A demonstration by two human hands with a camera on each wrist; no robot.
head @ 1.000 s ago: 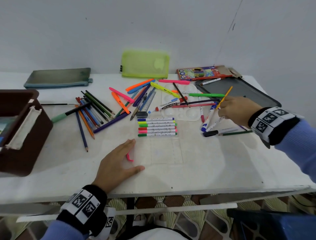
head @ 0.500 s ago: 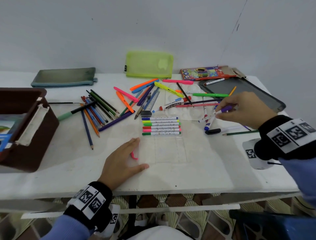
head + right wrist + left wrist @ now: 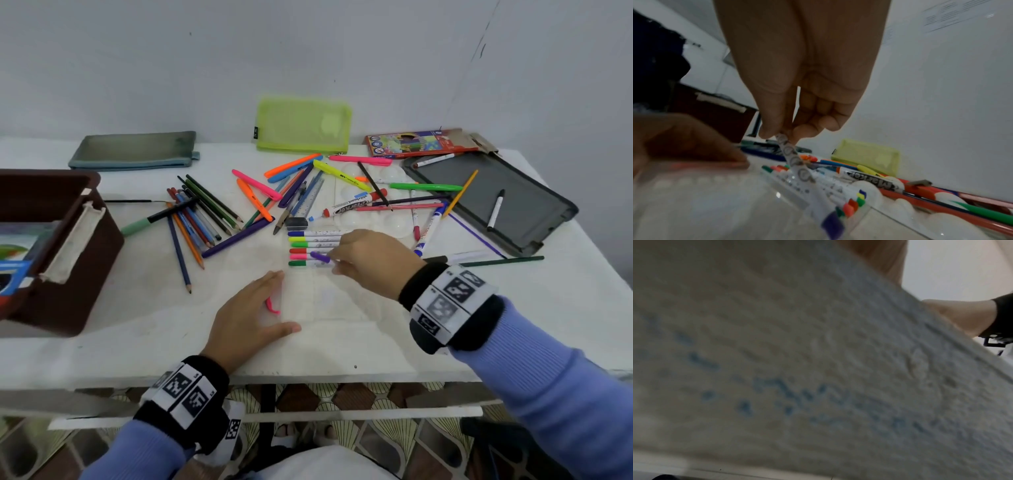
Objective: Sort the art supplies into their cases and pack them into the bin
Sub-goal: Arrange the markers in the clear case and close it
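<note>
My right hand [image 3: 337,262] pinches a white marker with a purple cap [image 3: 320,257] between thumb and fingers, low over a row of several coloured markers [image 3: 308,245]. The row lies at the far end of a flat clear plastic case [image 3: 329,298]. In the right wrist view the purple marker [image 3: 797,162] slants down from my fingertips [image 3: 764,133] across the row [image 3: 851,204]. My left hand [image 3: 253,308] lies flat and open on the case's left edge, beside its pink clasp [image 3: 272,306]. The left wrist view shows only blurred tabletop.
A brown bin [image 3: 68,246] stands at the left table edge. Coloured pencils [image 3: 198,219], highlighters [image 3: 260,186], a whiteboard marker [image 3: 356,204] and a white palette [image 3: 394,219] are strewn behind. A green mesh pouch [image 3: 303,125], grey pouch [image 3: 133,150], pencil box [image 3: 418,142] and open grey case [image 3: 493,202] lie further back.
My right hand took the purple marker out of the pile at the right and carried it left to the marker row. My left hand stayed flat on the case.
</note>
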